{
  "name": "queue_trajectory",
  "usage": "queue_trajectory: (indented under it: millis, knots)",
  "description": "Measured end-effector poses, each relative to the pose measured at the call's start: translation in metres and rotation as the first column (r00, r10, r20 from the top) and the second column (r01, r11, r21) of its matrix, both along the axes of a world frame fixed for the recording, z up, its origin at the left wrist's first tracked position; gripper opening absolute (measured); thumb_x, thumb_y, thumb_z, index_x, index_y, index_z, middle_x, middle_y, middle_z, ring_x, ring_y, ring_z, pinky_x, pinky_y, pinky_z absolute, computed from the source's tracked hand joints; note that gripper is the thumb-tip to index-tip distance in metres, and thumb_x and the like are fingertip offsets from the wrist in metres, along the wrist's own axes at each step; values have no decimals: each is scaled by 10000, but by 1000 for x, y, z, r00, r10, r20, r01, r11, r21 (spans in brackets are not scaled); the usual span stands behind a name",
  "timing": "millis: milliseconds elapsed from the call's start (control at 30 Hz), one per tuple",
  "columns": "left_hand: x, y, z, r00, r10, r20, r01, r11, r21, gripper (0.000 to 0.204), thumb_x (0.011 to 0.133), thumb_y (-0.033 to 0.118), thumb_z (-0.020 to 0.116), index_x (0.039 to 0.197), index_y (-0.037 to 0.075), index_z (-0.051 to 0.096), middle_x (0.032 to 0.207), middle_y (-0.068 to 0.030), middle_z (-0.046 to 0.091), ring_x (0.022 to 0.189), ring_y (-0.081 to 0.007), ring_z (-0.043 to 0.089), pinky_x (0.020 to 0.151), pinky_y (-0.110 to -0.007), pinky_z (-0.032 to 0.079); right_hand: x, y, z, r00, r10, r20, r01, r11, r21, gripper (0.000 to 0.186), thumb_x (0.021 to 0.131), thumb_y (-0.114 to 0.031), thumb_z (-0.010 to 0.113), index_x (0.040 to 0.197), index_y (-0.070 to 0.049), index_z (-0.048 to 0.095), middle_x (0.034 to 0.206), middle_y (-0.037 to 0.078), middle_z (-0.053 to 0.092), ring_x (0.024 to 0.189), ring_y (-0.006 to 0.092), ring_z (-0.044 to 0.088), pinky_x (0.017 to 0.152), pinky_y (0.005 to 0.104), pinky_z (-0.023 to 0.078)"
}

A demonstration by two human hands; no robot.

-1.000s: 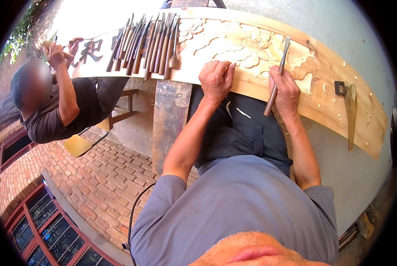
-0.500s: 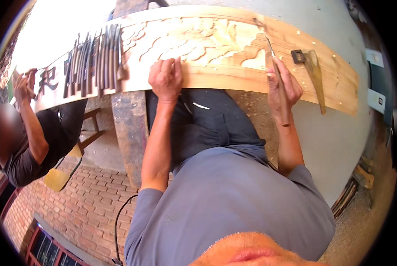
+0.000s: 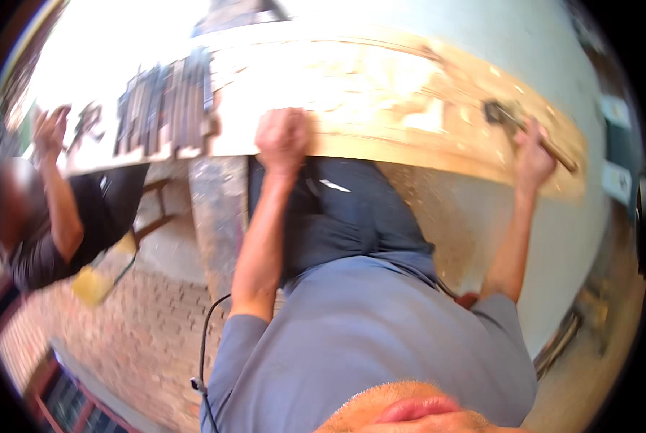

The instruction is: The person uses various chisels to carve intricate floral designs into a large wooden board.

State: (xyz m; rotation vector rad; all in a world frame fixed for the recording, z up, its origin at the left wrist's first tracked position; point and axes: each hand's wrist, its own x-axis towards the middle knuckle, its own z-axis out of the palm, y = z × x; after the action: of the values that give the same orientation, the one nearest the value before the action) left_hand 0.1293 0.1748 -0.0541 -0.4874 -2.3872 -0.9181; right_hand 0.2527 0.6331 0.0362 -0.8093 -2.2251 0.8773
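Note:
A long carved wooden plank [image 3: 381, 86] lies across in front of me, blurred and brightly lit. My left hand [image 3: 283, 137] is a closed fist resting on the plank's near edge, with nothing visible in it. My right hand [image 3: 532, 155] is out at the plank's right end, its fingers wrapped around the wooden handle of a hammer [image 3: 507, 115] that lies there with its dark head pointing left. No chisel shows in that hand.
A row of several dark chisels [image 3: 168, 108] lies on the plank's left part. Another person [image 3: 38, 224] in a dark shirt works at the far left, one hand raised. A wooden post [image 3: 218, 209] stands under the plank above a brick floor [image 3: 142, 339]. A black cable [image 3: 207, 339] hangs by my left arm.
My right hand has moved right from the carving to the hammer, and the chisel it held is no longer seen. My head turned, shifting the view. My left hand stays on the plank's edge.

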Motion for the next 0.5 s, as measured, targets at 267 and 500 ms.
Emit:
queue_trajectory:
  millis: [267, 500]
  knots:
    - [-4, 14, 7, 996, 0, -93, 5, 998, 63, 300, 809, 125, 831, 709, 99, 550, 716, -83, 514, 664, -301, 567, 653, -446, 466, 16, 62, 0, 865, -56, 499, -102, 953, 285, 422, 1127, -480, 647, 1296, -140, 830, 993, 24, 815, 893, 200, 750, 811, 367, 575]
    - [4, 20, -3, 997, 43, -64, -41, 999, 30, 318, 817, 157, 852, 750, 105, 546, 766, -76, 528, 732, -293, 579, 686, -433, 474, -33, -16, -38, 949, 238, 209, -292, 914, 283, 313, 1145, -309, 635, 1301, -81, 782, 1150, 37, 789, 1024, 214, 746, 920, 339, 584]
